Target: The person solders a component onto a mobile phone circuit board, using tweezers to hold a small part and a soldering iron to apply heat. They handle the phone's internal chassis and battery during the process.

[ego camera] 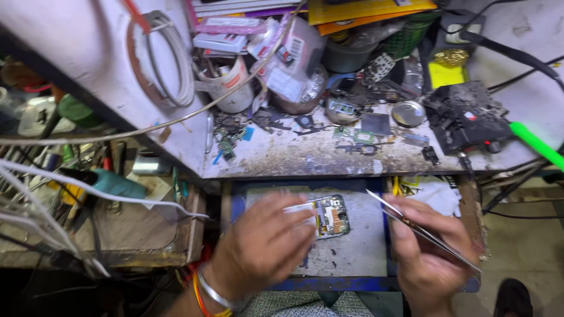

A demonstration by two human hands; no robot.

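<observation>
While the opened phone (331,216), a small rectangle of bare circuitry, lies on the scuffed grey mat (352,252), it is pinned by the left hand (264,246); thin metal tweezers (411,226) are pinched in the right hand (426,252).

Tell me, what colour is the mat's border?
Blue; the mat border shows best in the head view.

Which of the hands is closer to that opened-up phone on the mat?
Left. The left hand rests on the opened phone, fingers over its left edge. The right hand sits apart to its right, holding tweezers.
</observation>
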